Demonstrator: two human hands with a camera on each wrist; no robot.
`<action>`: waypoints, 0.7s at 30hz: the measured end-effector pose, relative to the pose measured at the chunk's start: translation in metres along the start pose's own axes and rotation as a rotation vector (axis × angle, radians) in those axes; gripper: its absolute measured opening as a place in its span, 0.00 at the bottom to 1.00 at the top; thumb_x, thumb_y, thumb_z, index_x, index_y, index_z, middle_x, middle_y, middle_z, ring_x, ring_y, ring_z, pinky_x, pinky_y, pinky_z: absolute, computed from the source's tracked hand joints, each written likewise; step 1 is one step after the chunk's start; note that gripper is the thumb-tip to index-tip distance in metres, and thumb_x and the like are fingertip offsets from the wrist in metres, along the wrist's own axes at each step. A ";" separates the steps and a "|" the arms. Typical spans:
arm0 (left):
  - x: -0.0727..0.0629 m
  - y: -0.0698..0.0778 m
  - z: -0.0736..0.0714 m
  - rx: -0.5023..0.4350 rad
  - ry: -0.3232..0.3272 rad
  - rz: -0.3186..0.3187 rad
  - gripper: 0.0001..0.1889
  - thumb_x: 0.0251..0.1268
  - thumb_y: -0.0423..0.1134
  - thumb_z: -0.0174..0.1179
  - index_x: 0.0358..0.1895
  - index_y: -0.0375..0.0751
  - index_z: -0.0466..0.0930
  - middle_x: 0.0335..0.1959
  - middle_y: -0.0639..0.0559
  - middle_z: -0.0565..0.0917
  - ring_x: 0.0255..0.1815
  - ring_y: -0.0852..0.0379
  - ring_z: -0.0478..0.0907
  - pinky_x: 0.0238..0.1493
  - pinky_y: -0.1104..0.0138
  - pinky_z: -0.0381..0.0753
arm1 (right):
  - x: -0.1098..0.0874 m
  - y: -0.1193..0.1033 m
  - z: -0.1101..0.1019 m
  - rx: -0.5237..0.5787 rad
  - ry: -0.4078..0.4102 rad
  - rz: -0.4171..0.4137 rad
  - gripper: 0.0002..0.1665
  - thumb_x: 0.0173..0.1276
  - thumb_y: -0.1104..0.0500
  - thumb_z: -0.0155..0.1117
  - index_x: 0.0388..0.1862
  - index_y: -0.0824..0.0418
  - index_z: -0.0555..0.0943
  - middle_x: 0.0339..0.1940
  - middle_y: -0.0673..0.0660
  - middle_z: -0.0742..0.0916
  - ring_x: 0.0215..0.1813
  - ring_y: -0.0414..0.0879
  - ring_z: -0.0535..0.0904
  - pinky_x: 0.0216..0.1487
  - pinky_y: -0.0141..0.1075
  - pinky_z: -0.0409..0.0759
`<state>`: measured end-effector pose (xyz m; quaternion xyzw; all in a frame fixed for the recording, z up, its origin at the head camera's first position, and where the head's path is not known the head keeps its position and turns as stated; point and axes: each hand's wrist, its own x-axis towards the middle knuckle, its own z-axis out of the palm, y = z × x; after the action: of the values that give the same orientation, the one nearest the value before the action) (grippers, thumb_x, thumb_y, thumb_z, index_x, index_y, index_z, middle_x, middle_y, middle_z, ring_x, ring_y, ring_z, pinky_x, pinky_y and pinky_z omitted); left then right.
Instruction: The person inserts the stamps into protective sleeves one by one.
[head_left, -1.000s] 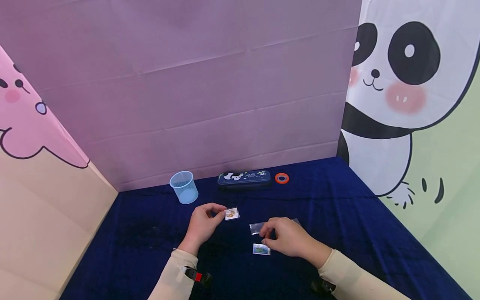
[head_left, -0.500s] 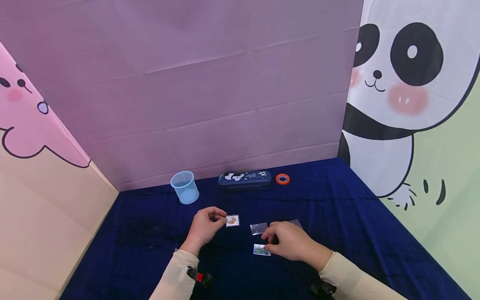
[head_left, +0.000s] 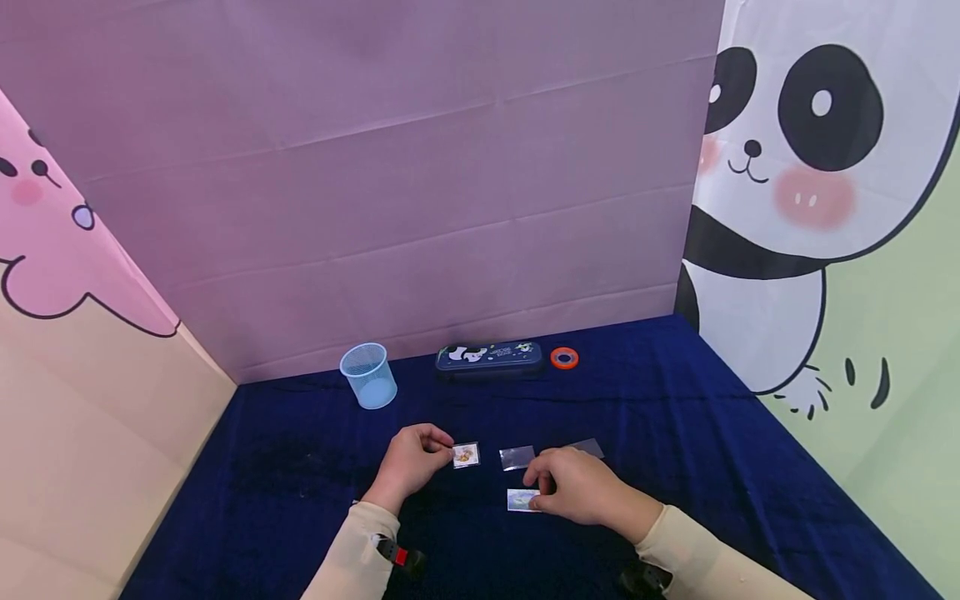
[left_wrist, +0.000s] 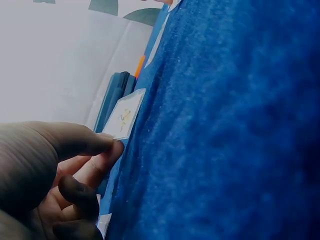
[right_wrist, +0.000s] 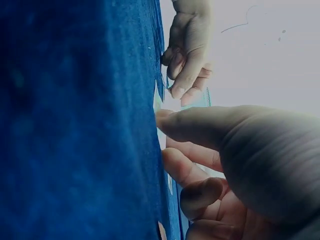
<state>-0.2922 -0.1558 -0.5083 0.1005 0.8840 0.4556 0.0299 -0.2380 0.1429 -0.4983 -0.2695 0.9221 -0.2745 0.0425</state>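
Observation:
My left hand point(head_left: 411, 462) pinches the left edge of a small stamp-like picture card point(head_left: 467, 455) in a clear sleeve. In the left wrist view thumb and forefinger meet on a corner of this sleeved card point(left_wrist: 123, 117), which lies low over the cloth. A second stamp-like card point(head_left: 517, 500), bluish and without a visible sleeve, is on the cloth; my right hand point(head_left: 583, 487) takes its right edge between thumb and curled forefinger. The right wrist view shows the thumb point(right_wrist: 167, 121) against that card, seen edge-on. Beyond it lies an unfilled clear sleeve point(head_left: 516, 457).
Another clear sleeve point(head_left: 591, 447) lies partly behind the right hand. Along the back stand a light blue mesh pen cup point(head_left: 367, 379), a dark blue panda pencil case point(head_left: 489, 358) and an orange tape roll point(head_left: 564, 358). Cloth-covered walls point(head_left: 420, 208) bound the table.
My left hand has come nearer with the sleeved card, lowering it toward the cloth. The right hand has shifted slightly onto the bluish card's edge, and that card's face now looks paler.

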 end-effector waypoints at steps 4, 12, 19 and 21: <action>0.000 -0.001 0.001 0.016 -0.003 0.001 0.02 0.67 0.35 0.71 0.39 0.45 0.87 0.31 0.55 0.87 0.32 0.56 0.81 0.35 0.60 0.77 | 0.000 0.001 0.001 0.001 0.004 0.004 0.13 0.62 0.52 0.81 0.43 0.50 0.88 0.25 0.37 0.79 0.27 0.34 0.73 0.31 0.34 0.73; -0.003 0.003 0.000 0.064 0.016 0.001 0.04 0.65 0.35 0.72 0.38 0.46 0.87 0.31 0.55 0.87 0.32 0.56 0.80 0.35 0.60 0.77 | -0.001 -0.001 0.000 0.004 0.007 -0.005 0.11 0.60 0.53 0.82 0.41 0.50 0.89 0.25 0.37 0.79 0.27 0.34 0.73 0.31 0.34 0.73; -0.002 0.006 0.001 0.095 0.020 -0.016 0.03 0.66 0.38 0.72 0.38 0.49 0.87 0.32 0.56 0.85 0.33 0.55 0.79 0.36 0.60 0.77 | -0.002 -0.003 -0.002 0.013 0.038 -0.029 0.11 0.60 0.56 0.81 0.30 0.45 0.84 0.26 0.39 0.79 0.27 0.33 0.73 0.31 0.34 0.73; -0.004 0.006 0.002 0.110 0.026 -0.013 0.03 0.67 0.39 0.72 0.38 0.50 0.87 0.32 0.57 0.85 0.33 0.55 0.78 0.36 0.60 0.77 | -0.003 -0.003 -0.001 0.019 0.046 -0.042 0.13 0.61 0.57 0.80 0.28 0.43 0.82 0.26 0.39 0.78 0.27 0.33 0.73 0.31 0.34 0.73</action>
<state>-0.2875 -0.1519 -0.5050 0.0901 0.9086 0.4076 0.0158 -0.2346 0.1427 -0.4956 -0.2819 0.9144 -0.2901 0.0182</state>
